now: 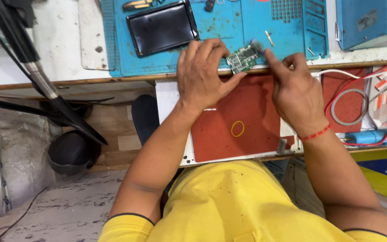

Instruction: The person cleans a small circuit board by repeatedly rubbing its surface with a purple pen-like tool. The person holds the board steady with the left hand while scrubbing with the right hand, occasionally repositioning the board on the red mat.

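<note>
Pinching the small green circuit board (242, 58) between thumb and fingers, the left hand (202, 76) holds it tilted over the front edge of the blue silicone work mat (229, 22), right where the mat meets the wooden bench lip. The right hand (296, 89) is loosely curled, its forefinger touching the board's right corner; it may grip a small dark brush there, but the blur hides this. Just left of the board lies a black rectangular screen panel (162, 28), close to the left knuckles. Below the hands a red rubber mat (238, 148) on a pull-out shelf offers open room, holding only a yellow rubber band (237, 128). Red wires (359, 85) and a blue cylindrical tool (372, 136) crowd the right side.
</note>
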